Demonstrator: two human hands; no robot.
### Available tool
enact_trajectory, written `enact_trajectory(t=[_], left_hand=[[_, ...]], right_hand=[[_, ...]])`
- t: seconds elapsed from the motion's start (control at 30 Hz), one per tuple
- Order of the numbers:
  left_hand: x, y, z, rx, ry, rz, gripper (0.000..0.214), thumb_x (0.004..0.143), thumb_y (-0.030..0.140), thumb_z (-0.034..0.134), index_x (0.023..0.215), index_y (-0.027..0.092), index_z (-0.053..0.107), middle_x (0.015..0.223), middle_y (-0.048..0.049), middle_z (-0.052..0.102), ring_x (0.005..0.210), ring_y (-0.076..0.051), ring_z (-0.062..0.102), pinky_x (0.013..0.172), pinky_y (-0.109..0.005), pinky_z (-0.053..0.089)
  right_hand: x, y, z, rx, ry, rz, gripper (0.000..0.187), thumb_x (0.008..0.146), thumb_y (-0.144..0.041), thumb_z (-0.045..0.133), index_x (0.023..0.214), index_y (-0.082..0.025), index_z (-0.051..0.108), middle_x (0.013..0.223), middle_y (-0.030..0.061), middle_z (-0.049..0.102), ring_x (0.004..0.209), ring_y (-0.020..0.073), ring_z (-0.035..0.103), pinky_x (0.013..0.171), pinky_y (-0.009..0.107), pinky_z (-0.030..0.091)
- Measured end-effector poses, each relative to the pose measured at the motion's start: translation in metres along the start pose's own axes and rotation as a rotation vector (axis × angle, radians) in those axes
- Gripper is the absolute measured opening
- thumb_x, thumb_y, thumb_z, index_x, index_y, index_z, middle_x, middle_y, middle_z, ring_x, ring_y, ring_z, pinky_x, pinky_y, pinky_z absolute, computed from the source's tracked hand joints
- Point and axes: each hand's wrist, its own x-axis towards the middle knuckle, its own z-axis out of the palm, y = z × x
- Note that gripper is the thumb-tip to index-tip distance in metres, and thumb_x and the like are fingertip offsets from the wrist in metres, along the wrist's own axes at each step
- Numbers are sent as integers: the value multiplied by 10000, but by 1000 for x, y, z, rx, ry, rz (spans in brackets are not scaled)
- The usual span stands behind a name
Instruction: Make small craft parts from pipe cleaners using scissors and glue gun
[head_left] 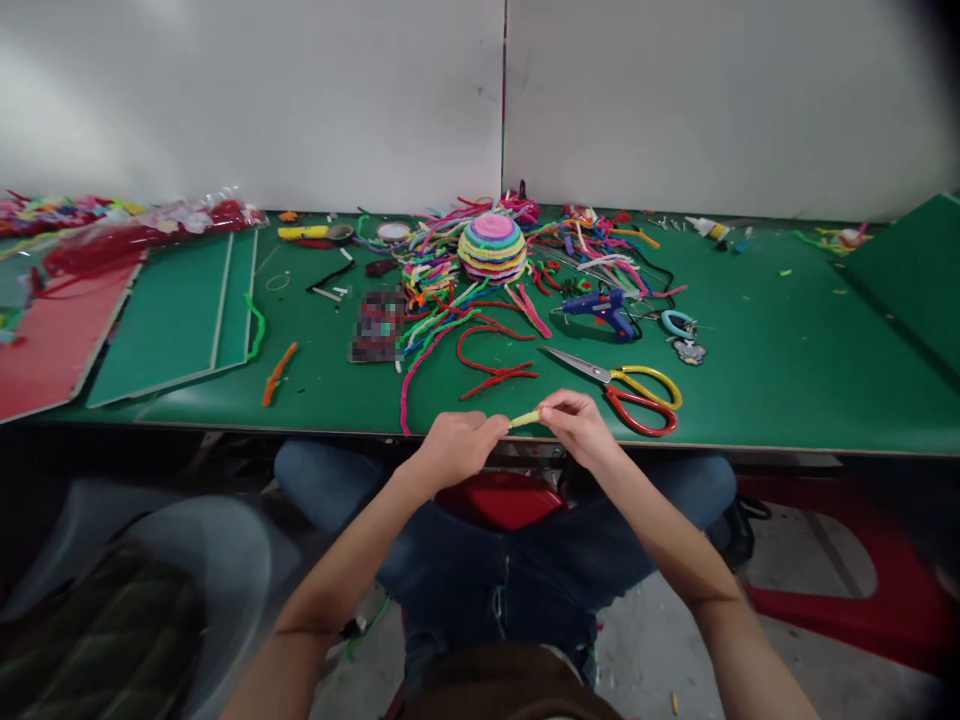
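My left hand (454, 447) and my right hand (576, 425) meet at the near edge of the green table (787, 360), both pinched on a short pale yellow pipe cleaner (525, 419) stretched between them. The fingers of both hands are closed round its ends. Just beyond the hands lie red pipe cleaners (491, 365) and a pair of scissors (626, 388) with one yellow and one red handle. Further back sits a striped dome of coiled pipe cleaners (492, 247) amid a heap of loose coloured ones.
A blue glue gun (602, 310) lies right of the heap, small pliers (679, 324) beside it. Green and red boards (169, 315) lie at the left, a green board (911, 265) at the right. A red stool (847, 590) stands under the table, a chair (150, 590) at my left.
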Motion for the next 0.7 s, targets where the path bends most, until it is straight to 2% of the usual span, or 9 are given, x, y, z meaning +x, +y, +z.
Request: enact_trajectory(t=[0.07,0.13,0.23,0.37,0.47,0.57,0.63,0.7], left_hand=[[2,2,-4,57,-6,-54,220,889,180,373,910,172,592,724,-52,642,699,-168,602,604,-249,436],[7,8,-6,40,-10,-89,237,881,139,375,1027,157,561,880,-79,658,815,-194,613,680,-282,458],[18,21,-4,-102,-23,-162,243,907,163,344,1096,143,496,955,-80,649,786,-189,625,638,-283,457],[31,32,1,-262,15,-199,255,950,253,284,928,162,521,833,-49,642,707,-162,614,585,-249,420],[35,30,0,-426,99,-220,294,955,270,280,827,169,525,732,-21,617,664,-131,591,604,-229,408],[33,24,-5,-622,200,-291,311,951,286,295,764,171,515,606,23,537,555,-93,520,574,-205,380],[31,22,-9,-701,246,-321,315,942,291,309,728,171,506,553,41,470,506,-81,463,541,-200,354],[30,21,-11,-750,268,-330,308,937,300,318,729,170,503,538,50,432,485,-76,425,519,-201,332]], right_hand=[[-2,-3,5,-185,17,-101,173,616,-386,750,655,-230,687,694,9,710,647,163,648,663,313,513],[-5,-8,9,-417,30,-250,79,693,-316,698,698,-237,699,738,21,720,717,183,659,737,339,502],[-10,-15,15,-621,63,-427,76,749,-247,639,796,-242,698,760,19,721,756,189,660,804,362,478],[-13,-21,9,-647,64,-404,156,798,-305,595,926,-232,646,780,15,703,730,171,655,747,321,497],[-12,-25,-21,-827,70,-433,205,844,-330,526,982,-214,624,863,47,693,813,186,647,767,320,492],[-10,-26,-75,-1274,204,-474,259,843,-329,510,1020,-182,628,1014,114,662,976,256,592,872,407,444],[-8,-24,-113,-1521,264,-351,348,816,-360,538,1100,-170,603,1096,150,619,1028,312,549,863,471,437],[-5,-22,-142,-1605,167,-284,432,790,-422,569,1127,-153,586,1103,159,602,1015,314,547,859,467,451]])
